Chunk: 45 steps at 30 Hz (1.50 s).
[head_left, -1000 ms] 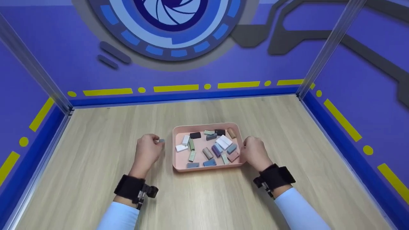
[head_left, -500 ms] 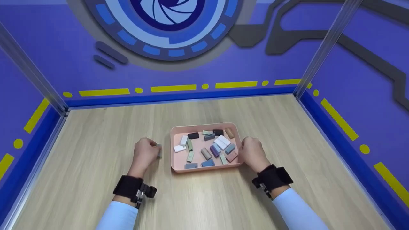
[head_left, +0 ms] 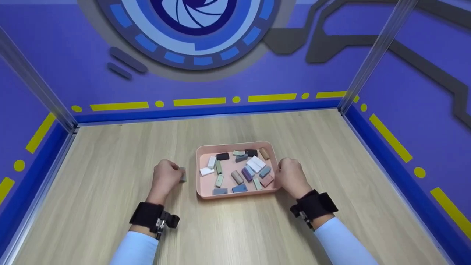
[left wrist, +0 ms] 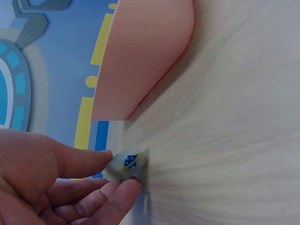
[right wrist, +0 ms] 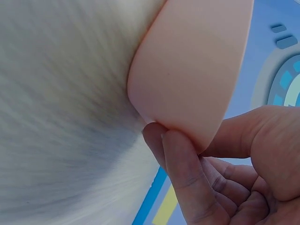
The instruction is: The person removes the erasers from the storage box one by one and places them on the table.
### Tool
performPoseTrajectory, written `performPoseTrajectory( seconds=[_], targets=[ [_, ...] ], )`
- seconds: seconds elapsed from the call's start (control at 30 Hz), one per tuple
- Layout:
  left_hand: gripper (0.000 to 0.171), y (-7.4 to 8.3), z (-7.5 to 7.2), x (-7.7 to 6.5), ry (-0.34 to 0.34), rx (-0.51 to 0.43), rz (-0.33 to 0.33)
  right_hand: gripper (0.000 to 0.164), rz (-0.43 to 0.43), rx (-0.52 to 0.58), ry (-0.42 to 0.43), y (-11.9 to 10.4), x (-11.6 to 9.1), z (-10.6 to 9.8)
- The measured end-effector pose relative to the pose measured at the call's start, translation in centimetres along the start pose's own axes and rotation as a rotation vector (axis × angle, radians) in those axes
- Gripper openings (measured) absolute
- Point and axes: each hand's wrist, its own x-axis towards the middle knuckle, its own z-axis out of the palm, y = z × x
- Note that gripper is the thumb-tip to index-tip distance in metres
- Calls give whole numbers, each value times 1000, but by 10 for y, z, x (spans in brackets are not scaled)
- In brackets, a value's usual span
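My left hand (head_left: pixel 165 178) is left of the pink tray (head_left: pixel 235 196), pinching a small pale grey-green block (left wrist: pixel 125 165) between thumb and fingers. A blue dotted pattern with a yellow line marks the block's visible face. It is low over the table beside its shadow; whether it touches the wood I cannot tell. On the other side, my right hand (head_left: pixel 293 176) grips the tray's right wall (right wrist: pixel 187 70), thumb on the inner side and curled fingers outside. Several small blocks lie scattered in the tray, among them white blocks (head_left: pixel 255 164), a black one (head_left: pixel 222 156) and a purple one (head_left: pixel 247 174).
The wood-grain table (head_left: pixel 235 228) runs back to a blue-purple printed wall (head_left: pixel 206 84). Side panels with metal corner posts (head_left: pixel 379 55) enclose it left and right. A black wrist strap with a small camera (head_left: pixel 147 215) is on each arm.
My left hand has moved a little toward the table's front and left with the block, which has turned so more of it shows. My right hand keeps its hold on the tray.
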Motion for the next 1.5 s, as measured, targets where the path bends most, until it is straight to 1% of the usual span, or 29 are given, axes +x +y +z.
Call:
performPoseTrajectory(
  seconds=[0.27, 0.37, 0.5, 0.6, 0.7, 0.77, 0.8, 0.9, 1.0, 1.07, 1.13, 1.2, 1.23, 1.3, 1.37, 1.43, 1.5],
  targets=[
    [25, -1, -2, 0, 4, 5, -32, 22, 18, 6, -11, 1, 0, 0],
    [26, -3, -2, -1, 19, 20, -3, 22, 13, 5, -7, 1, -1, 0],
    [30, -2, -1, -5, 71, 85, 60, 23, -6, -1, 6, 2, -1, 0],
    [36, 4, 2, -9, 136, 165, 118, 25, -15, -6, 9, 3, -2, 0],
    [48, 15, 7, -14, 207, 258, 202, 25, -11, -8, 10, 4, -2, 0],
    [57, 24, 11, -18, 243, 311, 264, 24, -5, -9, 10, 4, -2, -1],
    [61, 29, 13, -20, 253, 332, 294, 24, -2, -9, 10, 4, -2, -1],
    [71, 43, 19, -27, 256, 379, 359, 22, 7, -9, 6, 4, -1, 0],
    [79, 55, 28, -35, 232, 415, 422, 22, 14, -5, 2, 4, 0, 0],
    [82, 60, 37, -38, 209, 466, 479, 23, 15, -1, 2, 4, 0, 1],
    [82, 65, 45, -41, 178, 526, 553, 23, 15, 3, 1, 4, 0, 1],
    [80, 68, 54, -42, 132, 590, 652, 22, 17, 7, -1, 4, 0, 1],
    [78, 69, 58, -43, 103, 620, 705, 21, 20, 11, -2, 3, 0, 1],
    [73, 73, 66, -44, 29, 651, 799, 20, 22, 20, -7, 3, 0, 1],
    [65, 75, 74, -44, -45, 661, 869, 21, 20, 27, -5, 3, 0, 1],
    [58, 78, 81, -44, -95, 656, 910, 22, 1, 21, 7, 2, 0, 1],
    [50, 81, 88, -44, -122, 655, 933, 23, -17, 14, 16, 1, -1, 1]
  ],
)
